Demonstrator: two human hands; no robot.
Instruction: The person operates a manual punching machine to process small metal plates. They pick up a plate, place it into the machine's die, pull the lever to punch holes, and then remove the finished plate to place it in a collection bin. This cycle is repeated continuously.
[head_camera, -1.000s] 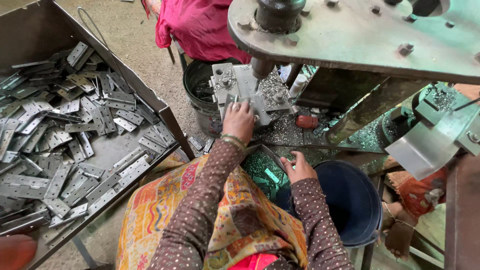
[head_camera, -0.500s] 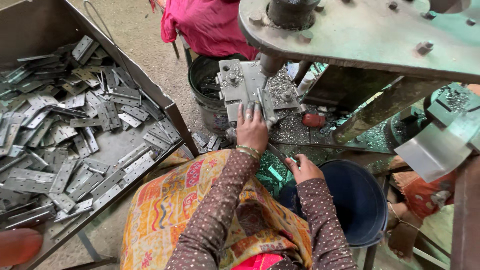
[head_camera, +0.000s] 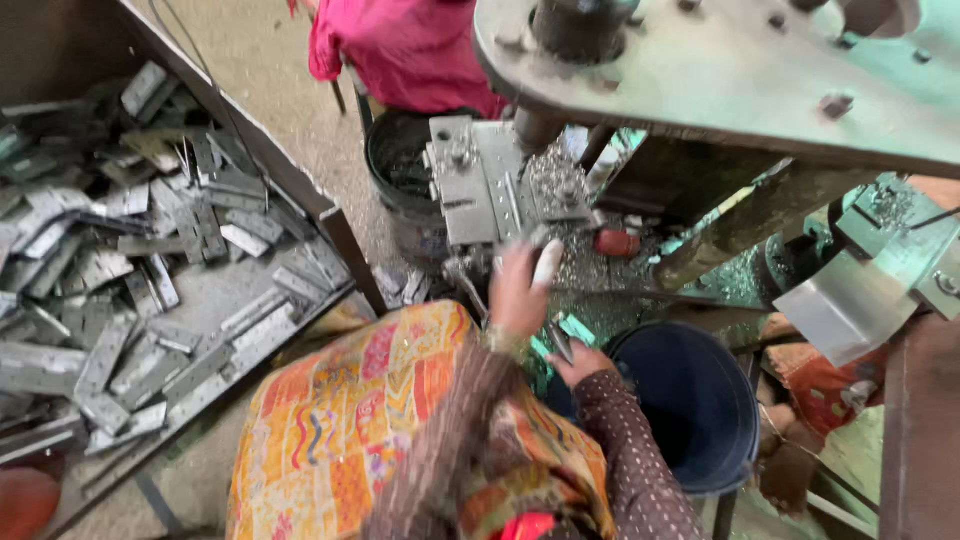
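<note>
My left hand (head_camera: 518, 292) is just below the grey die block (head_camera: 470, 190) of a green press, blurred by motion. Its fingers are closed on a small pale metal plate (head_camera: 549, 262). My right hand (head_camera: 582, 362) is lower, at the rim of a blue bucket (head_camera: 700, 400), and pinches a short dark metal piece (head_camera: 561, 342). Both sleeves are brown with dots. A patterned orange cloth (head_camera: 340, 430) covers my lap.
A large bin (head_camera: 330, 215) on the left holds several flat grey metal plates (head_camera: 150, 280). A black bucket (head_camera: 395, 160) stands behind the die block. A person in pink (head_camera: 400, 50) sits beyond it. The green press arm (head_camera: 720, 70) overhangs, and metal chips lie around its base.
My left hand has drawn back from the die block toward me, now with a pale plate in it. My right hand stays by the blue bucket. The view has shifted slightly.
</note>
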